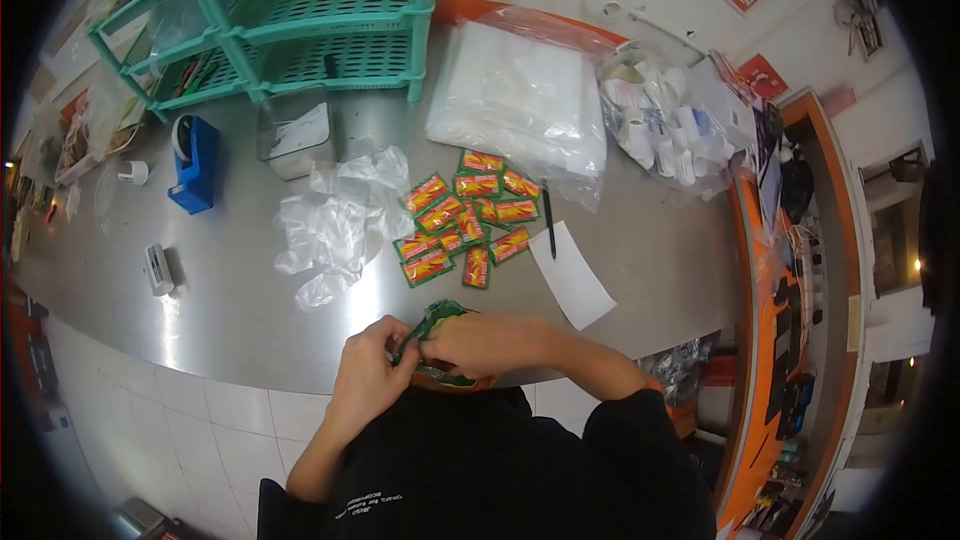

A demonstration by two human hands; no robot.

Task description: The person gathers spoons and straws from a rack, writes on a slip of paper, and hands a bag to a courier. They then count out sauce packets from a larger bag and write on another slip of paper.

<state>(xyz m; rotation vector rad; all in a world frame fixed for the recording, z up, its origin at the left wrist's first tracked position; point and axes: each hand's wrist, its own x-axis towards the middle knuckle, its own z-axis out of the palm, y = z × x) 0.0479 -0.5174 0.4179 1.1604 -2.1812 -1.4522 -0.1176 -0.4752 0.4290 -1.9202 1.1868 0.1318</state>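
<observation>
At the front edge of the metal table, my left hand grips the left side of a green and yellow packet, its fingers pinched on the rim. My right hand is at the packet's top, with its fingertips hidden in or behind it. Just beyond my hands lie several small red and yellow packets with green edges. To their left is a heap of clear thin plastic bags. A black pen and a white paper sheet lie to the right.
A blue tape dispenser, a white roll and a clear container stand on the left. Behind are a green rack, a stack of plastic bags and a bag of white rolls. Orange-edged shelving borders the right.
</observation>
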